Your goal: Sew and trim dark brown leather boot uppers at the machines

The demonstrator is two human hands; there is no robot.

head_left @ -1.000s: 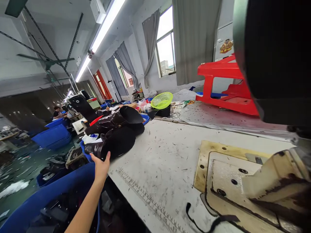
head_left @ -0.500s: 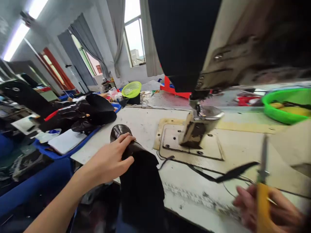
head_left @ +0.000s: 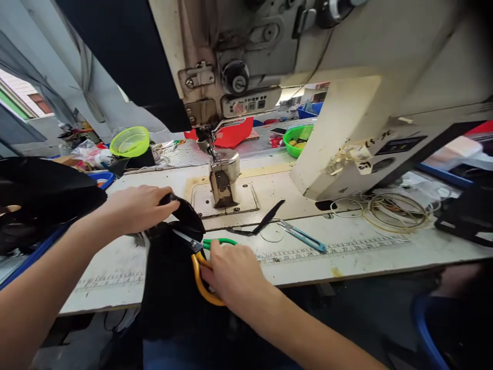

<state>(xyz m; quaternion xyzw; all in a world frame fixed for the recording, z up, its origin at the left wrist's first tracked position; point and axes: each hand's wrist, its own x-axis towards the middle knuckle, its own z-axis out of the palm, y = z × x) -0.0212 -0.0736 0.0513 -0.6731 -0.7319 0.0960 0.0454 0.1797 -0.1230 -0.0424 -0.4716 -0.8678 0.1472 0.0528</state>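
Observation:
My left hand (head_left: 135, 206) grips the top edge of a black boot piece (head_left: 173, 267) that hangs over the front edge of the worn white table (head_left: 346, 257). My right hand (head_left: 231, 272) is closed on scissors with yellow and green handles (head_left: 200, 262), whose blades point at the black piece just under my left fingers. Right behind stands the post and needle of a cream sewing machine (head_left: 221, 177).
A black strap (head_left: 262, 223) and blue-handled snips (head_left: 302, 236) lie right of the post. A yellow-green basket (head_left: 130, 141) and a green bowl (head_left: 298, 139) sit at the back. Black boot parts (head_left: 34, 195) pile on the left. Wire loops (head_left: 393, 210) lie to the right.
My view swung from the left pile to the machine. My left hand brought a black boot piece from the pile to the table front. My right hand came in with the scissors.

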